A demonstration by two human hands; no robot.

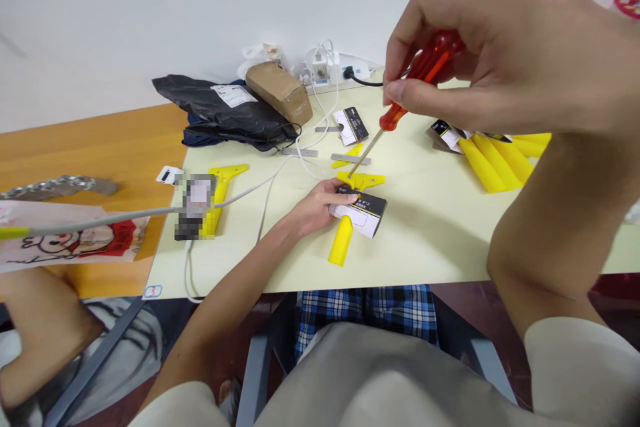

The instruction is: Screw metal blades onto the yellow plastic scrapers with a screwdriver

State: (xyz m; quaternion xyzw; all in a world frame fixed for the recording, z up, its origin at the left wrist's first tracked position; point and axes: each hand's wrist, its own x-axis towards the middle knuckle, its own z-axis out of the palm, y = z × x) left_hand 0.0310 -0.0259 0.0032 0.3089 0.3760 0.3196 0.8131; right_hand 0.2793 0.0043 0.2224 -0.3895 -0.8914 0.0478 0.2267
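Observation:
My right hand (500, 47) is closed around the red handle of a screwdriver (425, 73). The shaft slants down to the left, and its tip meets one end of a yellow scraper's head (364, 180). My left hand (317, 207) grips that scraper just below the head, thumb on top. A black-and-white card sleeve (367, 215) is around the scraper, with its yellow handle (341, 243) sticking out toward me. Beyond the head lie a grey metal strip (357, 159), a small yellow piece (341, 163) and another card sleeve (353, 125).
Several yellow scrapers (493, 163) lie at right; another scraper (227, 177) lies at left beside a pixelated object. A black plastic parcel (220, 110), cardboard box (280, 90) and power strip (345, 73) stand along the wall. White cables (273, 177) cross the table. Another person's arm (45, 327) is at left.

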